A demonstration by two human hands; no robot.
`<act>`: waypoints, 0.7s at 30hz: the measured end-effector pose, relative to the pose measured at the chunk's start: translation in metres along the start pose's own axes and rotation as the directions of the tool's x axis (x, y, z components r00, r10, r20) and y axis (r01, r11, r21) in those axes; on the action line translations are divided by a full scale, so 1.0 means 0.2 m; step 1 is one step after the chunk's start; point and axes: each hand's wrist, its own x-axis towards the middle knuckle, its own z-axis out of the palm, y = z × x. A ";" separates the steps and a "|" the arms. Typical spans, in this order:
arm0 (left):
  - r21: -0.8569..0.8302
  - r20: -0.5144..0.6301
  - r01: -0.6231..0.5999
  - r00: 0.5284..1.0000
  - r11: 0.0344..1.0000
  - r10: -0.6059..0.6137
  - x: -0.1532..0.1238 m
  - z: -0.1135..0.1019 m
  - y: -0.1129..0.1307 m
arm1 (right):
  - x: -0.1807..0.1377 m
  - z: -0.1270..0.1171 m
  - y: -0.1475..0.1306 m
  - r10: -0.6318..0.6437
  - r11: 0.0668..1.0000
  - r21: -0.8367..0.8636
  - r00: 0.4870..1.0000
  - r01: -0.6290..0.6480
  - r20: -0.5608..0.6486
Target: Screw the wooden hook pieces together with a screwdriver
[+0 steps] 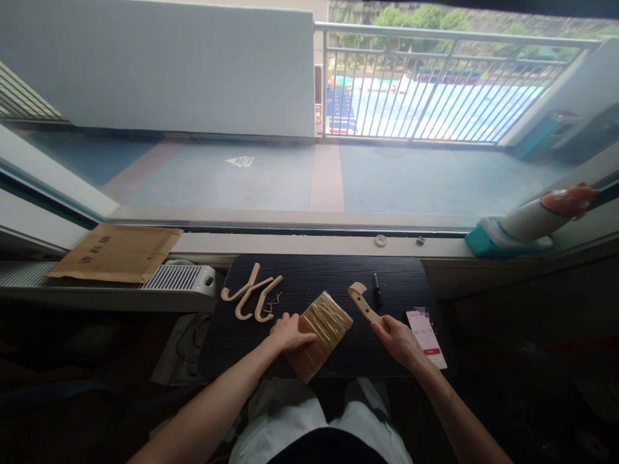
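My left hand [289, 332] rests flat, fingers spread, on a tan wooden board [320, 332] wrapped in clear film, which lies tilted at the middle of a small black table [309, 280]. My right hand [397, 338] pinches the lower end of a curved wooden hook [361, 300] and holds it just right of the board. Three more wooden hooks [251, 298] lie together at the table's left, with a few small screws [273, 303] beside them. A black screwdriver [377, 290] lies behind the held hook.
A phone [426, 338] with a lit screen lies at the table's right edge. A brown envelope [116, 252] sits on the radiator at left. On the sill are a tape roll [380, 240] and a teal-and-white handheld device [522, 225]. Beyond the window is a balcony.
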 end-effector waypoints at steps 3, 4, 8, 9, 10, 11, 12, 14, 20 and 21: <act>-0.272 0.016 0.073 0.997 0.960 -0.071 -0.05 0.09 -0.08 | -0.05 0.03 -0.05 -0.072 0.997 0.038 0.995 0.069 0.064; -0.350 0.020 0.079 0.997 0.933 -0.077 -0.07 0.12 -0.09 | -0.06 0.05 -0.07 -0.091 0.996 0.025 0.991 0.089 0.097; -0.565 0.123 0.127 0.990 0.815 -0.070 -0.14 0.21 -0.06 | -0.07 0.11 -0.13 -0.113 0.991 -0.055 0.978 0.124 0.173; -0.578 0.150 0.132 0.987 0.806 -0.055 -0.16 0.22 -0.06 | -0.06 0.12 -0.14 -0.116 0.989 -0.070 0.978 0.129 0.173; -0.568 0.156 0.128 0.987 0.813 -0.046 -0.18 0.23 -0.06 | -0.05 0.12 -0.16 -0.120 0.987 -0.089 0.978 0.137 0.171; -0.540 0.128 0.114 0.990 0.834 -0.052 -0.19 0.23 -0.06 | -0.03 0.12 -0.17 -0.127 0.983 -0.109 0.977 0.147 0.169; -0.503 0.067 0.090 0.996 0.860 -0.065 -0.21 0.22 -0.07 | -0.01 0.11 -0.19 -0.137 0.979 -0.130 0.976 0.160 0.167; -0.424 -0.123 0.022 0.989 0.905 -0.081 -0.22 0.17 -0.07 | 0.05 0.10 -0.23 -0.168 0.965 -0.173 0.972 0.196 0.163; -0.080 -0.359 -0.201 0.920 0.976 0.160 -0.16 -0.05 0.00 | 0.24 0.06 -0.40 -0.259 0.910 -0.286 0.950 0.300 0.172; -0.020 -0.334 -0.204 0.924 0.979 0.185 -0.14 -0.08 0.02 | 0.27 0.06 -0.43 -0.266 0.902 -0.302 0.948 0.309 0.176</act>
